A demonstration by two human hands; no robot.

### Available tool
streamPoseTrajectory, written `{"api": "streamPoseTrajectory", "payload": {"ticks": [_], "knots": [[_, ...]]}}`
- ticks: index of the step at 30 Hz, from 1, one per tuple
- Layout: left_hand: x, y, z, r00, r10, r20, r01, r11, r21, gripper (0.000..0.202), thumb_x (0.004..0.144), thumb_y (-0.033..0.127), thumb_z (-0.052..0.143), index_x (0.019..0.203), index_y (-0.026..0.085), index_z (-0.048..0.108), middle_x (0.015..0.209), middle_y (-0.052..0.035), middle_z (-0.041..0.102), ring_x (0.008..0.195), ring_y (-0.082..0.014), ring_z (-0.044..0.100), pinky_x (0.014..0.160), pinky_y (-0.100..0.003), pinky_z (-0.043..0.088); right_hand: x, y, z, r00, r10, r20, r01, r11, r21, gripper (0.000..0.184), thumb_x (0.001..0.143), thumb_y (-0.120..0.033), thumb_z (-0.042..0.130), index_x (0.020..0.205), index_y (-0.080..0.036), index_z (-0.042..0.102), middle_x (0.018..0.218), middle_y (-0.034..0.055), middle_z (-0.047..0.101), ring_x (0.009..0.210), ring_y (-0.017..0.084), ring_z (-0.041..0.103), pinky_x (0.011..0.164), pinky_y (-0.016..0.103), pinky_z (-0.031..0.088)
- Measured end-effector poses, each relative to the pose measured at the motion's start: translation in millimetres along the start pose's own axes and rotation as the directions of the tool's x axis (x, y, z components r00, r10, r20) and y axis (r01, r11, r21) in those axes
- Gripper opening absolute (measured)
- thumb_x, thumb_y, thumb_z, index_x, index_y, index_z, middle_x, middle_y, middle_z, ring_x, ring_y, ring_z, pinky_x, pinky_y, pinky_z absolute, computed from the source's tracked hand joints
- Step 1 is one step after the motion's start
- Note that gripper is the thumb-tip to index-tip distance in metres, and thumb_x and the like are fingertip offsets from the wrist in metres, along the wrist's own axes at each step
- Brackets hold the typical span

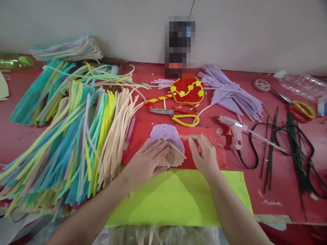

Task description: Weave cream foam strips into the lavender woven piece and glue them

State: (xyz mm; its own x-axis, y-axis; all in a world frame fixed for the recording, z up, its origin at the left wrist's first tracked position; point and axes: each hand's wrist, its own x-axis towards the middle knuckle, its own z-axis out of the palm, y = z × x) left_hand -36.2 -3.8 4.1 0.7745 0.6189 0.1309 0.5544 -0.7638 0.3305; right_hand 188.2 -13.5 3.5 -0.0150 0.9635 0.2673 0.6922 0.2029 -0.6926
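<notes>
Pale wall behind; red tabletop below it. Fan-shaped piece of ribbed lilac and cream fuzzy stems lies at centre on a flat red sheet, just beyond a lime-green rectangular sheet. Left hand laid across the piece, fingers extended. Right hand just beside its right edge, fingers curled, forefinger pointing inward; cannot tell whether anything is pinched. Pale pink glue gun at right.
</notes>
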Motion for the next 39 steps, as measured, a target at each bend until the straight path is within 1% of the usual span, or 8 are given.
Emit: {"api": "streamPoseTrajectory", "payload": {"ticks": [3, 8, 12, 17, 21, 26, 30, 39], "knots": [[-1, 2, -0.5, 0.999, 0.038, -0.017, -0.038, 0.999, -0.010, 0.046, 0.098, 0.042, 0.038, 0.134, 0.014, 0.048, 0.143, -0.0068, 0.049, 0.134, -0.0212, 0.042, 0.117, -0.044, 0.022, 2, 6, 4, 0.998, -0.060, -0.012, 0.059, 0.998, -0.038, 0.014, 0.092, -0.023, 0.050, 0.096, -0.023, 0.064, 0.088, 0.0035, 0.068, 0.080, 0.017, 0.060, 0.074, 0.032, 0.049], [-3, 6, -0.1, 0.996, 0.083, -0.027, -0.084, 0.996, -0.032, 0.043, 0.099, 0.041, 0.036, 0.126, 0.014, 0.055, 0.133, -0.0069, 0.059, 0.125, -0.0199, 0.053, 0.108, -0.039, 0.038, 4, 11, 11, 0.980, -0.200, -0.017, 0.199, 0.978, -0.059, 0.018, 0.092, -0.019, 0.052, 0.096, -0.025, 0.068, 0.091, 0.0044, 0.066, 0.086, 0.018, 0.060, 0.080, 0.035, 0.049], [-2, 5, 1.0, 0.997, 0.071, -0.031, -0.072, 0.996, -0.049, 0.042, 0.099, 0.041, 0.035, 0.123, 0.015, 0.057, 0.130, -0.0070, 0.061, 0.123, -0.0205, 0.055, 0.108, -0.041, 0.038, 7, 10, 20, 0.963, -0.266, 0.044, 0.268, 0.962, -0.053, 0.018, 0.092, -0.022, 0.053, 0.099, -0.025, 0.070, 0.090, 0.0046, 0.067, 0.083, 0.018, 0.059, 0.077, 0.035, 0.049], [-1, 5, 0.9, 0.996, 0.065, -0.060, -0.069, 0.995, -0.067, 0.042, 0.099, 0.042, 0.035, 0.122, 0.015, 0.058, 0.129, -0.0071, 0.062, 0.122, -0.0207, 0.056, 0.110, -0.042, 0.035, 11, 13, 26, 0.955, -0.275, 0.112, 0.282, 0.958, -0.053, 0.017, 0.092, -0.023, 0.053, 0.094, -0.021, 0.070, 0.089, 0.0049, 0.069, 0.082, 0.017, 0.059, 0.076, 0.034, 0.048], [0, 6, -0.1, 0.996, 0.062, -0.066, -0.067, 0.995, -0.076, 0.043, 0.100, 0.042, 0.032, 0.122, 0.016, 0.058, 0.128, -0.0065, 0.063, 0.122, -0.0203, 0.056, 0.110, -0.043, 0.035, 12, 13, 26, 0.945, -0.277, 0.174, 0.301, 0.945, -0.132, 0.016, 0.093, -0.024, 0.053, 0.091, -0.021, 0.068, 0.090, 0.0037, 0.070, 0.083, 0.018, 0.059, 0.078, 0.034, 0.044], [-1, 6, 0.4, 0.997, 0.059, -0.059, -0.063, 0.995, -0.077, 0.040, 0.099, 0.040, 0.036, 0.123, 0.016, 0.057, 0.127, -0.0070, 0.063, 0.122, -0.0201, 0.055, 0.111, -0.042, 0.034, 12, 7, 24, 0.936, -0.299, 0.184, 0.339, 0.906, -0.252, 0.017, 0.094, -0.023, 0.051, 0.088, -0.019, 0.067, 0.089, 0.0043, 0.069, 0.081, 0.018, 0.057, 0.076, 0.032, 0.041], [-2, 5, 1.4, 0.997, 0.059, -0.040, -0.062, 0.995, -0.080, 0.039, 0.099, 0.038, 0.038, 0.124, 0.016, 0.057, 0.129, -0.0070, 0.062, 0.123, -0.0208, 0.055, 0.112, -0.043, 0.033, 13, 4, 23, 0.925, -0.322, 0.204, 0.372, 0.881, -0.293, 0.015, 0.093, -0.021, 0.051, 0.087, -0.018, 0.065, 0.089, 0.0044, 0.069, 0.080, 0.017, 0.056, 0.075, 0.031, 0.040], [-2, 6, 1.8, 0.999, 0.047, -0.015, -0.048, 0.994, -0.098, 0.040, 0.099, 0.038, 0.038, 0.126, 0.014, 0.056, 0.130, -0.0086, 0.061, 0.124, -0.0217, 0.054, 0.109, -0.043, 0.037, 11, 7, 23, 0.936, -0.301, 0.183, 0.337, 0.915, -0.221, 0.017, 0.092, -0.017, 0.048, 0.087, -0.020, 0.064, 0.088, 0.0055, 0.068, 0.080, 0.019, 0.059, 0.075, 0.033, 0.044]]}}
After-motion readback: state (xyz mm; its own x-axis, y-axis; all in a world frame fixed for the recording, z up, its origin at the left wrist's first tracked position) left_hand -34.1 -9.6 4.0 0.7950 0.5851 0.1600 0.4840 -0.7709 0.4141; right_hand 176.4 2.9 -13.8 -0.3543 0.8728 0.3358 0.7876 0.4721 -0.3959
